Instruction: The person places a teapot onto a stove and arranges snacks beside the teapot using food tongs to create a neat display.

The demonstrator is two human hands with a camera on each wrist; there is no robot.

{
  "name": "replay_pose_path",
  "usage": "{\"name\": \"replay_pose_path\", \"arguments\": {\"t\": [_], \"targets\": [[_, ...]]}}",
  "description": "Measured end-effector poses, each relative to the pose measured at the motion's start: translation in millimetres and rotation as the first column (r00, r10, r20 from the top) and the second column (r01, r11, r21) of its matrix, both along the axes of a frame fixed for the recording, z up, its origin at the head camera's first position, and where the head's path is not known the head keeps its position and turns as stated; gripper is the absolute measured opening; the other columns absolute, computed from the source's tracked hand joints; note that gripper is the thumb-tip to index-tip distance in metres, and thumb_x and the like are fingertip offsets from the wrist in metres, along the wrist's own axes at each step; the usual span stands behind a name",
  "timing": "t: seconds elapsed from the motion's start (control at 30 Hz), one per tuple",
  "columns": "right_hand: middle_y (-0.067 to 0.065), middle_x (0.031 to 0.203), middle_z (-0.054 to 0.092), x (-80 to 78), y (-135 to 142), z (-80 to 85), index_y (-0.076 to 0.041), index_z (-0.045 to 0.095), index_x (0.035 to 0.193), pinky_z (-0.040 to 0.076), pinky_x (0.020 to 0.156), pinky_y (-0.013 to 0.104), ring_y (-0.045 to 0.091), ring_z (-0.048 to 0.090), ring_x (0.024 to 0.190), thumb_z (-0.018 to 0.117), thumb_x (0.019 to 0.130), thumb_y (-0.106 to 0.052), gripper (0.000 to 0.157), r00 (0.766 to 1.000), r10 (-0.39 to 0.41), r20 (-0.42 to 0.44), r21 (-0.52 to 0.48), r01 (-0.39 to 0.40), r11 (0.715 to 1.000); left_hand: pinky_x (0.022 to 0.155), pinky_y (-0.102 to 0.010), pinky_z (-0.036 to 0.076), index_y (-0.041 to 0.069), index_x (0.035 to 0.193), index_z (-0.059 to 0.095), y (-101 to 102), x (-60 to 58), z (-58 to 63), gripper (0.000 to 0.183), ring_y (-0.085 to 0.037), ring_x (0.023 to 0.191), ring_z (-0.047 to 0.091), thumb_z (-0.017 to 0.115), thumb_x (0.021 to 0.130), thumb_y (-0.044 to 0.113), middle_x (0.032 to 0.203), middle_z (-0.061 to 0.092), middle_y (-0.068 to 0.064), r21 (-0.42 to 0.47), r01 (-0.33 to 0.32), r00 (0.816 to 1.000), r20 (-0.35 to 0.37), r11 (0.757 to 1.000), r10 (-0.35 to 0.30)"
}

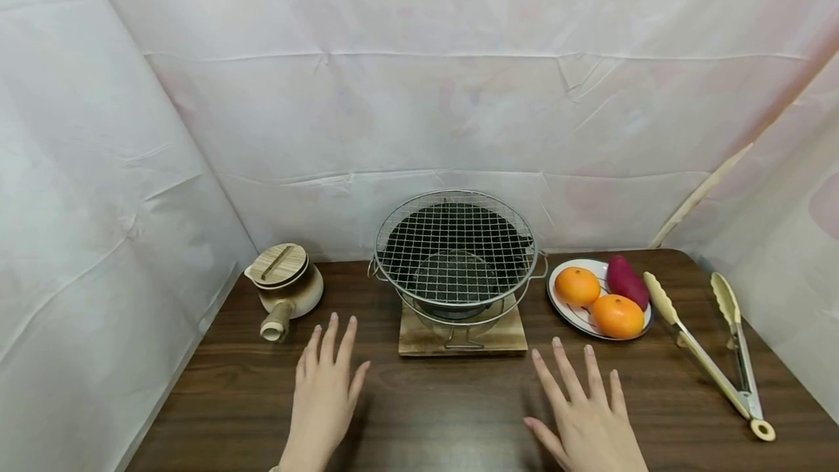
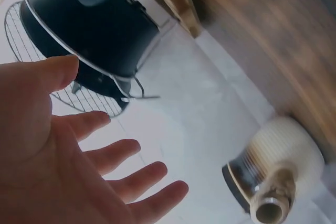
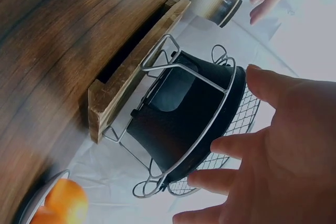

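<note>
My left hand [image 1: 324, 392] hovers palm down over the table, fingers spread, holding nothing. Ahead and to its left stands a cream-and-brown teapot [image 1: 306, 297] with a wooden lid [image 1: 280, 264] and a side handle [image 1: 276, 321]. On the other side, my right hand [image 1: 585, 414] also has straight, spread fingers and grips nothing. Between and beyond both hands is a small black tabletop stove [image 3: 178, 114] in a wire frame, topped by a round wire grill net [image 1: 452, 239]. A wooden board [image 1: 419, 344] lies beneath it. Nearest the right fingertips is a white plate [image 1: 573, 317].
Two oranges [image 1: 617, 316] and a purple sweet potato [image 1: 625, 282] lie on the plate. Spread tongs [image 1: 714, 370] with cream tips rest at the table's right side. Pale cloth [image 1: 426, 108] hangs behind and along both sides of the dark wooden table [image 1: 432, 421].
</note>
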State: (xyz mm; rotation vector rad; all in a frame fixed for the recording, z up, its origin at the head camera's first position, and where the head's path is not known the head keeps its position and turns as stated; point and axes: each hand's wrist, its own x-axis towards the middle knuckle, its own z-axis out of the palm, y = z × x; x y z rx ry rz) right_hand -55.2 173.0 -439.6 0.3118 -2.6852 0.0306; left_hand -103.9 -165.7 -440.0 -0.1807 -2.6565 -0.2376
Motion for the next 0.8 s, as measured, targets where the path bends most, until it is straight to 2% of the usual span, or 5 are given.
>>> {"name": "replay_pose_path", "arguments": {"t": [0.17, 0.47, 0.8], "targets": [[0.006, 0.153, 0.038, -1.8, -1, -0.3, -0.027, 0.038, 0.146, 0.038, 0.096, 0.068, 0.042, 0.037, 0.133, 0.065, 0.076, -0.064, 0.083, 1.000, 0.008, 0.004, -0.010, -0.008, 1.000, 0.094, -0.060, 0.043, 0.013, 0.146, 0.042, -10, -4.7, 2.9, 0.072, -0.044, 0.130, 0.042, 0.074, 0.084, 0.030, 0.148, 0.042, -0.020, 0.020, -0.002, 0.997, -0.078, 1.000, 0.004], [0.009, 0.148, 0.045, -7.2, -2, 1.5, -0.023, 0.044, 0.143, 0.041, 0.097, 0.063, 0.041, 0.043, 0.131, 0.070, 0.075, -0.055, 0.080, 0.999, 0.040, -0.002, -0.049, -0.040, 0.998, 0.090, -0.061, 0.042, 0.010, 0.141, 0.046, -21, -8.8, 6.3, 0.066, -0.045, 0.127, 0.042, 0.074, 0.083, 0.025, 0.144, 0.044, -0.021, 0.066, -0.022, 0.992, -0.124, 0.998, 0.030], [0.012, 0.147, 0.047, -17.9, -5, 3.0, -0.017, 0.045, 0.143, 0.040, 0.101, 0.059, 0.041, 0.045, 0.131, 0.073, 0.080, -0.044, 0.074, 0.996, 0.086, 0.038, -0.132, -0.080, 0.988, 0.090, -0.063, 0.040, 0.009, 0.142, 0.044, -26, -9.7, 9.1, 0.065, -0.045, 0.127, 0.041, 0.072, 0.086, 0.023, 0.142, 0.044, -0.023, 0.112, -0.030, 0.993, -0.106, 0.993, 0.042]]}}
